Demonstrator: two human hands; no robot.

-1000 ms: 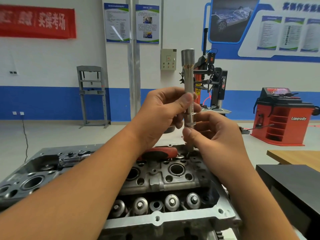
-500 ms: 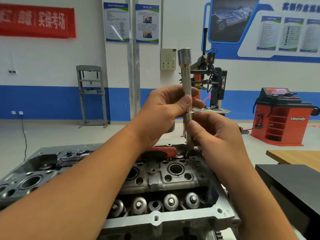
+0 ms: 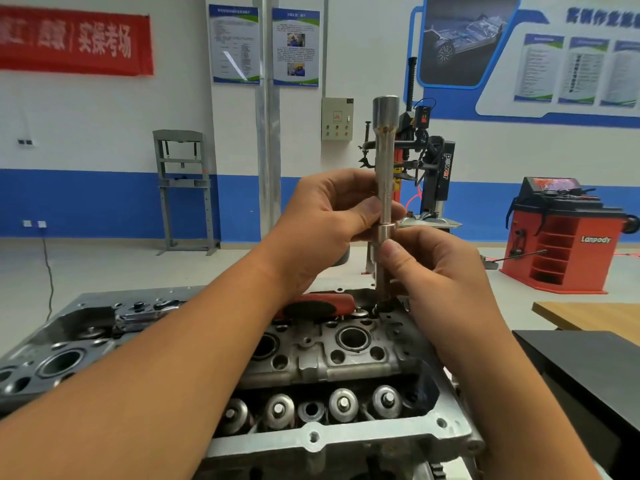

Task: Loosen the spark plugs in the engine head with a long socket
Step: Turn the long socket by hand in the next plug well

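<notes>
A long steel socket (image 3: pixel 385 161) stands upright above the far edge of the grey engine head (image 3: pixel 346 362). Its lower end sits at a dark fitting (image 3: pixel 381 306) on the head; whether that is a spark plug I cannot tell. My left hand (image 3: pixel 325 223) grips the socket's shaft at mid height, thumb across the front. Just below, my right hand (image 3: pixel 436 268) pinches the thinner lower shaft between thumb and fingers. Open round wells (image 3: pixel 353 338) show in the head's top.
A red-handled ratchet (image 3: pixel 322 304) lies across the head behind my left wrist. A second metal casting (image 3: pixel 52 358) sits to the left. A black box (image 3: pixel 585 372) and a wooden tabletop (image 3: pixel 595 315) stand at the right. Red shop machines stand behind.
The socket tilted slightly left and has come back upright; both hands keep their grip, the right thumb shifting a little on the lower shaft.
</notes>
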